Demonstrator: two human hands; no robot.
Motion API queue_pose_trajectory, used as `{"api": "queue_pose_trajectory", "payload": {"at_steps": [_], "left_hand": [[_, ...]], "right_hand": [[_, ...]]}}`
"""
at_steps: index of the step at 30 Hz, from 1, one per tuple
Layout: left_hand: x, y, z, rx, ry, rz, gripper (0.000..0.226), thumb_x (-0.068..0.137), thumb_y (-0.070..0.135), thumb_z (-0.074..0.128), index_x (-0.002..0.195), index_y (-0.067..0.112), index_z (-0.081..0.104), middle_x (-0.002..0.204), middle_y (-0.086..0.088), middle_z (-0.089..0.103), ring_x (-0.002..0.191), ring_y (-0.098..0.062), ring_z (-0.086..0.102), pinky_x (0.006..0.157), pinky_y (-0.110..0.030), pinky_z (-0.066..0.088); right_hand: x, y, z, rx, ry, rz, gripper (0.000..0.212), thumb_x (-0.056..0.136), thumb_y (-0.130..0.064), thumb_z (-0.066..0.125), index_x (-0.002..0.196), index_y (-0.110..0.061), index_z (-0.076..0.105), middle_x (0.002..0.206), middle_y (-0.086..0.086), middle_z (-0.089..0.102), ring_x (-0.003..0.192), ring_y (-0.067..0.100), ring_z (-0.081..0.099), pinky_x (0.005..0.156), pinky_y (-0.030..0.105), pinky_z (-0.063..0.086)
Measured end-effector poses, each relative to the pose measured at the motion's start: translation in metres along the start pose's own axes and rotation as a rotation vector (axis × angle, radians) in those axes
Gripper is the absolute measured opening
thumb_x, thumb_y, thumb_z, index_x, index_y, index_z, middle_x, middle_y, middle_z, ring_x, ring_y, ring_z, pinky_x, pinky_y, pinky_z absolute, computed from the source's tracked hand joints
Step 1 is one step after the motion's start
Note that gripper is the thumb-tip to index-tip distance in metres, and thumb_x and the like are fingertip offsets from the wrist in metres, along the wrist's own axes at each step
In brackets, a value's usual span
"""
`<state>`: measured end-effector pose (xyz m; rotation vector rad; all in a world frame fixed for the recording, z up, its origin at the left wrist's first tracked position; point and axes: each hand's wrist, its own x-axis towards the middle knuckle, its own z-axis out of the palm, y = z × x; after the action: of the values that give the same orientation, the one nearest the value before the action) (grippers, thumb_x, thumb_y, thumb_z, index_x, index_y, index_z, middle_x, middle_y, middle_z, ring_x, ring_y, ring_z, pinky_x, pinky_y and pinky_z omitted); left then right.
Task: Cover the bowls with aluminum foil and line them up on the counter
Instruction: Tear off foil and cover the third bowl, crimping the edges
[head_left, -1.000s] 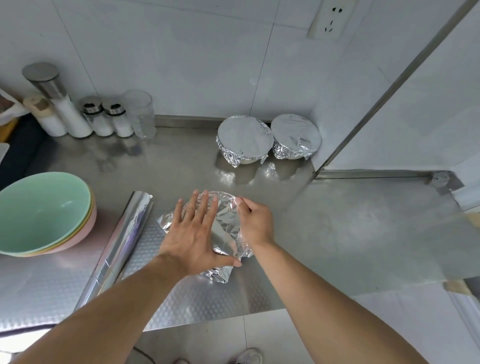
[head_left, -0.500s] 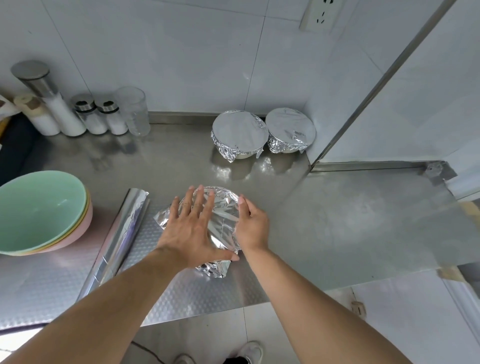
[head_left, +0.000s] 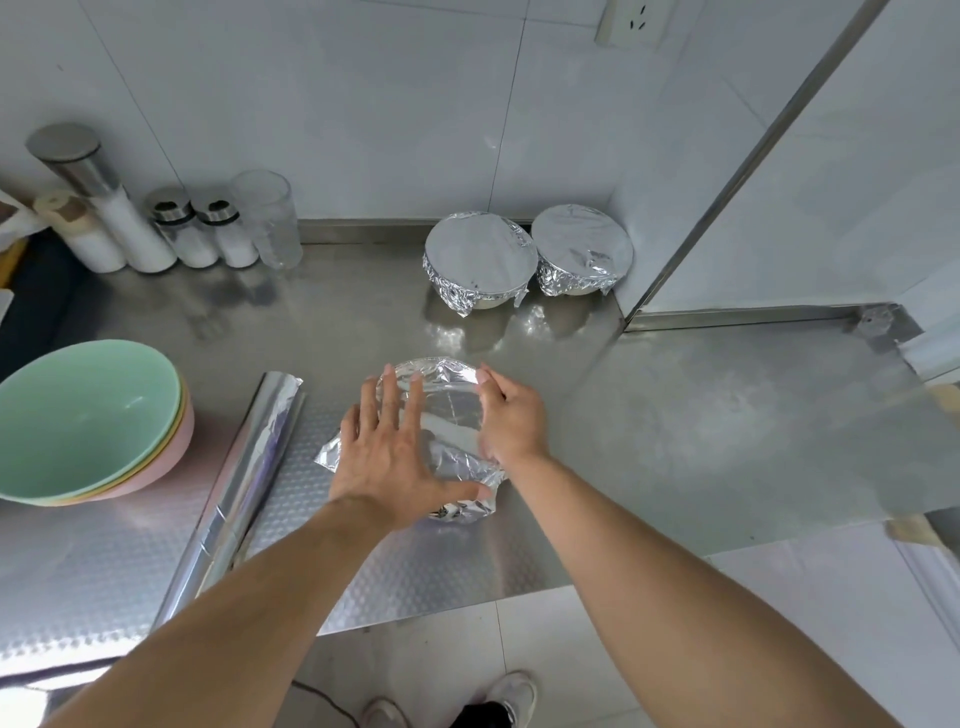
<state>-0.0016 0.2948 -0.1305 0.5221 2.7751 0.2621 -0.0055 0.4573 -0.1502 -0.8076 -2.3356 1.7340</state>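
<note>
Presently, the left hand lay flat on the crinkled aluminium foil sheet that draped the bowl near the front edge of the brushed stainless-steel counter, its fingers straight and spread across the foil top. The right hand was at the bowl's right side, its fingers curled against the foil at the rim; whether they pinched the foil or only pressed it could not be told. The bowl itself was hidden under the foil.

Procedure for this step, as judged: the flat hand should hold the top taut while the other hand works round the rim, folding the loose skirt down and under. A ragged flap at the near left corner and crumpled foil at the near edge looked unsealed. Pressure should be light, since thin foil tears at creases.

Count:
- Foil-covered bowls finished: two, the left covered bowl and the right covered bowl, touching or nearly so, by the back wall.
- Bowls being covered: one.
- Uncovered stacked plastic bowls, mint green on top: at least three, by the rim colours.
- Long silver foil roll: one, lying left of the hands.
- White-filled condiment jars: four
</note>
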Motion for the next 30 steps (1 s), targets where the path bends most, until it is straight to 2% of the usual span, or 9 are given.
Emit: {"api": "queue_pose_trajectory", "payload": {"at_steps": [2,4,7,11,14,17,22,27,30], "left_hand": [[0.000,0.000,0.000,-0.027,0.009,0.007,0.157,0.047,0.109,0.041,0.160,0.022,-0.024,0.168,-0.009,-0.027,0.155,-0.030,-0.023,0.126,-0.050,-0.002],[-0.001,0.001,-0.001,-0.053,0.013,0.008,0.159,0.045,0.108,0.046,0.161,0.023,-0.021,0.169,-0.007,-0.026,0.156,-0.029,-0.023,0.126,-0.049,-0.002],[0.000,0.003,-0.003,-0.078,-0.001,-0.012,0.159,0.044,0.108,0.048,0.160,0.024,-0.023,0.168,-0.006,-0.027,0.155,-0.029,-0.024,0.126,-0.049,-0.003],[0.000,0.006,-0.001,-0.093,0.009,-0.055,0.159,0.045,0.108,0.047,0.161,0.022,-0.021,0.168,-0.008,-0.028,0.155,-0.031,-0.024,0.126,-0.048,-0.005],[-0.002,0.010,0.003,-0.114,0.034,-0.091,0.153,0.052,0.104,0.047,0.161,0.021,-0.020,0.168,-0.010,-0.027,0.155,-0.032,-0.022,0.126,-0.048,-0.004],[-0.002,0.015,0.002,-0.133,0.060,-0.115,0.143,0.058,0.097,0.043,0.161,0.020,-0.019,0.169,-0.010,-0.023,0.156,-0.031,-0.020,0.127,-0.049,-0.002],[-0.008,0.008,0.001,-0.132,0.054,-0.117,0.150,0.054,0.104,0.042,0.161,0.020,-0.020,0.168,-0.007,-0.026,0.157,-0.030,-0.017,0.127,-0.047,0.000],[-0.018,0.000,0.002,-0.172,0.105,-0.108,0.157,0.049,0.109,0.036,0.162,0.015,-0.018,0.170,-0.002,-0.023,0.158,-0.027,-0.008,0.127,-0.044,0.005],[-0.021,-0.004,0.003,-0.215,0.169,-0.100,0.152,0.052,0.108,0.036,0.163,0.016,-0.011,0.172,-0.002,-0.012,0.158,-0.028,0.000,0.127,-0.044,0.010]], "right_hand": [[-0.014,0.008,0.002,0.035,0.087,0.009,0.037,0.104,-0.030,0.055,0.135,-0.013,0.064,0.124,-0.001,0.071,0.111,0.007,0.065,0.100,0.020,0.045],[-0.020,0.015,0.006,0.060,0.154,0.002,0.038,0.105,-0.031,0.053,0.136,-0.011,0.064,0.132,0.001,0.068,0.123,0.011,0.062,0.105,0.020,0.043],[-0.014,0.012,0.009,0.065,0.143,0.030,0.038,0.105,-0.034,0.051,0.134,-0.014,0.066,0.129,0.001,0.070,0.120,0.012,0.064,0.105,0.032,0.050],[-0.005,0.003,0.002,-0.011,0.090,-0.020,0.038,0.106,-0.032,0.051,0.135,-0.011,0.065,0.130,0.004,0.069,0.123,0.015,0.063,0.107,0.025,0.045],[-0.018,0.007,0.004,-0.053,0.189,-0.041,0.047,0.105,-0.040,0.046,0.141,-0.013,0.059,0.135,0.006,0.067,0.125,0.018,0.062,0.109,0.034,0.045],[-0.035,0.015,0.013,0.004,0.220,-0.011,0.050,0.103,-0.041,0.044,0.142,-0.014,0.058,0.129,0.008,0.070,0.117,0.016,0.065,0.106,0.038,0.049],[-0.029,0.012,0.012,0.039,0.241,0.037,0.036,0.108,-0.021,0.046,0.139,-0.010,0.061,0.127,0.003,0.070,0.120,0.015,0.064,0.099,0.013,0.042],[-0.021,0.016,0.013,0.142,0.170,0.068,0.037,0.106,-0.029,0.047,0.134,-0.013,0.065,0.119,-0.001,0.073,0.107,0.013,0.067,0.103,0.036,0.051],[0.002,0.015,0.009,0.128,0.066,0.097,0.039,0.102,-0.037,0.049,0.127,-0.016,0.070,0.077,-0.019,0.067,0.074,0.010,0.063,0.084,0.042,0.052]]}}
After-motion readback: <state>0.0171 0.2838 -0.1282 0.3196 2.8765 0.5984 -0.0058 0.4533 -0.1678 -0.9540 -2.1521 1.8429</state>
